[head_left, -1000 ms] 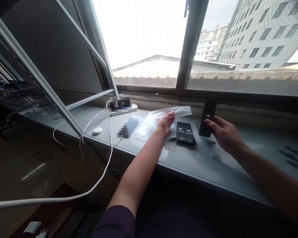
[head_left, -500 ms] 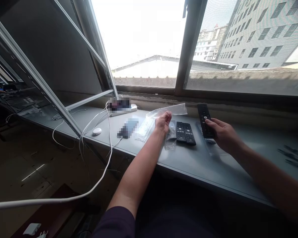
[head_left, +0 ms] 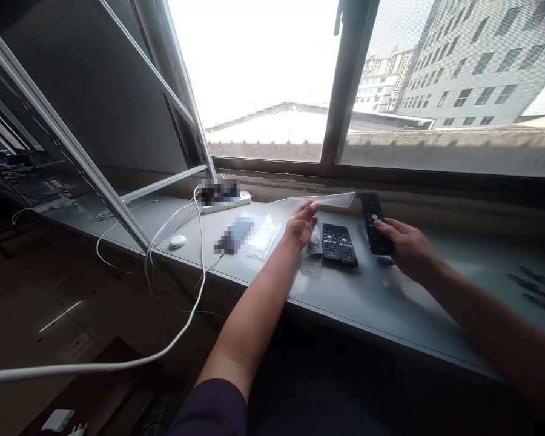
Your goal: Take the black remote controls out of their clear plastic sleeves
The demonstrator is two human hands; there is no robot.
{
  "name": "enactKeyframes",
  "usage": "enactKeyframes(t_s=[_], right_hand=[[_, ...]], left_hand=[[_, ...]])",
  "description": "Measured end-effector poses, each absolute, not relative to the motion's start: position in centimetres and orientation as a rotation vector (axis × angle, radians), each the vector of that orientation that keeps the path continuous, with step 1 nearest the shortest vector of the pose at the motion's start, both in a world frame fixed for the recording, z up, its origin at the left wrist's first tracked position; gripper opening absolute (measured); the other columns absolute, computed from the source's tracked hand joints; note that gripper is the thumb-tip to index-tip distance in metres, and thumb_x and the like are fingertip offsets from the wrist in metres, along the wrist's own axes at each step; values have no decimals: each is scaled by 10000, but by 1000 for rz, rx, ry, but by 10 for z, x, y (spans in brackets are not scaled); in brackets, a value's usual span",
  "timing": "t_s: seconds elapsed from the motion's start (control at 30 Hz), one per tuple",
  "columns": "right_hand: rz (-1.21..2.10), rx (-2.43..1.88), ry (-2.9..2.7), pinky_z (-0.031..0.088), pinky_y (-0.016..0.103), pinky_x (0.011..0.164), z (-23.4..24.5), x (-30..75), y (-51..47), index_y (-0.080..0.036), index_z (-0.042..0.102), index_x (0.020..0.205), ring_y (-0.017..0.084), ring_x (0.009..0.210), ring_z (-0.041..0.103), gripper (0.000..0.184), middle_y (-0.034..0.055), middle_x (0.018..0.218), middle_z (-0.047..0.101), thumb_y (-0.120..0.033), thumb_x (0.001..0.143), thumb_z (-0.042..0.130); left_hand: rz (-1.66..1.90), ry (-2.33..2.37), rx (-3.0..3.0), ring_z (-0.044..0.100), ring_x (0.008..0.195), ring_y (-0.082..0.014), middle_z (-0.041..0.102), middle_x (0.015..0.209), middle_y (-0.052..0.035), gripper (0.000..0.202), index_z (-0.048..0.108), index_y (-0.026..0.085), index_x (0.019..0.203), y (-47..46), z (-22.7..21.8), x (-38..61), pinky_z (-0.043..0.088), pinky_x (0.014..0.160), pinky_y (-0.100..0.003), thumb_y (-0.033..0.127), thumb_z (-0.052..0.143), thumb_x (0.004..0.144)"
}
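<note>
My left hand (head_left: 302, 225) pinches a clear plastic bag (head_left: 333, 198), which stretches out flat to both sides of the fingers above the table. In my right hand (head_left: 409, 242) is a black remote control (head_left: 373, 221), held upright by its lower part with the thumb on its buttons. The remote's top end points toward the bag's right end, with a small gap between them. Two more black remotes (head_left: 338, 244) lie side by side between my hands. A bagged dark item (head_left: 312, 257) lies just left of them, partly under my left hand.
A stack of clear bags (head_left: 266, 236) lies left of my left forearm. Farther left are a blurred phone-like device (head_left: 235, 235) on a cable, a white round object (head_left: 177, 241) and a power strip (head_left: 227, 204). Dark thin items (head_left: 538, 287) lie at far right. A metal frame (head_left: 113, 200) slants at left.
My left hand has turned and moved slightly right, lifting the plastic bag so that its right end comes nearer the remote. The right hand with its remote has barely moved.
</note>
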State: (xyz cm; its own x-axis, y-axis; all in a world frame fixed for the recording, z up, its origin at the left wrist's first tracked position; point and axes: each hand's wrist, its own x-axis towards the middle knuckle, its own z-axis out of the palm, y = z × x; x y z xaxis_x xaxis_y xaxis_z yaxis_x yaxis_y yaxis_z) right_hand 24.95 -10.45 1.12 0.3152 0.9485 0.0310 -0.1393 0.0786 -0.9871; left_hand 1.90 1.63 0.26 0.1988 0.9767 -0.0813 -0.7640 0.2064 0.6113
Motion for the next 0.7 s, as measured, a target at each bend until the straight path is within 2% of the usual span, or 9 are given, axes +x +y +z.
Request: enactKeyframes(t_s=[0.1,0.23,0.37,0.57,0.63,0.7], right_hand=[[982,-1192,-923,671,226,592,9,251,-103,-284,900,965,193,741,743,216,26,868,810,-417,827,1000],[973,-1199,-944,690,254,604,7,252,-102,-294,899,972,214,753,768,192,32,875,819,-419,848,977],[980,-1196,-937,688,248,604,7,252,-103,-295,898,978,210,749,773,160,28,877,821,-397,869,955],[990,-1182,-932,682,239,616,9,251,-105,-271,882,1002,202,755,786,160,29,891,828,-350,889,963],[994,-1181,-935,684,250,608,10,251,-105,-267,872,1002,211,755,793,177,30,885,825,-350,885,977],[999,-1185,-930,681,245,596,10,250,-105,-264,874,1000,207,743,787,183,27,874,819,-352,881,981]], left_hand=[[1253,474,514,722,909,-95,810,1042,-27,215,828,194,1020,15,3,19,493,817,-208,40,894,885],[1233,474,510,693,840,-80,799,1021,-16,194,825,197,1015,12,6,17,474,744,-194,39,854,907],[1244,484,447,684,820,-81,773,977,-20,146,772,169,940,9,10,16,481,756,-207,24,770,961],[1204,495,371,643,763,-111,674,891,-36,222,662,177,892,11,11,16,532,781,-237,7,593,1019],[1169,475,348,612,730,-126,626,863,-37,205,662,184,916,11,10,15,567,798,-257,38,568,1027],[1145,421,340,616,741,-144,616,898,-50,121,688,180,989,10,11,13,602,820,-283,143,603,1065]])
